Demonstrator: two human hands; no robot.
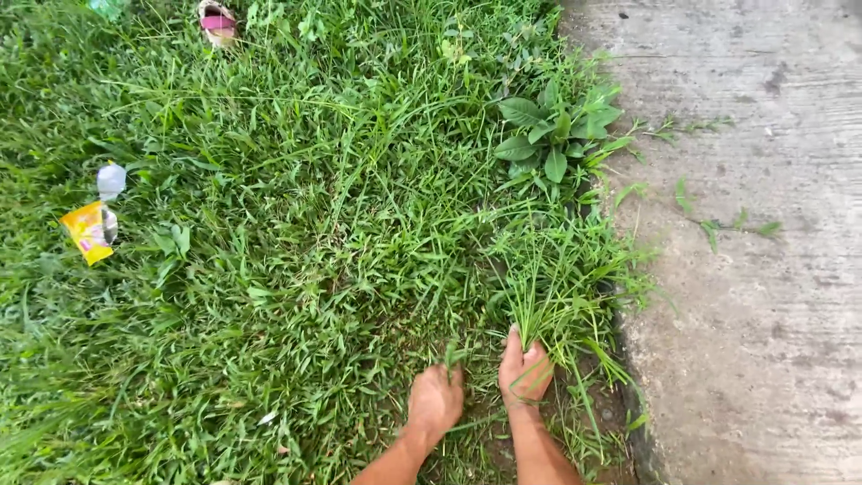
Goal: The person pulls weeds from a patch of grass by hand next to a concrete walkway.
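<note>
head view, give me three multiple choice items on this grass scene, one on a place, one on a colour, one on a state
1. Where does the concrete path lie?
A. right of the grass
B. left of the grass
C. across the middle of the grass

2. What colour is the wrapper lying in the grass at the left?
A. blue
B. yellow
C. black

3. What is the right hand doing?
A. resting flat on the concrete
B. raised in the air
C. gripping a tuft of grass blades at its base

Answers:
1 A, the grey slab runs down the right edge.
2 B, it is bright yellow, beside a clear plastic bottle.
3 C, its fingers close around the stems, while the left hand pinches a few blades next to it.
</note>
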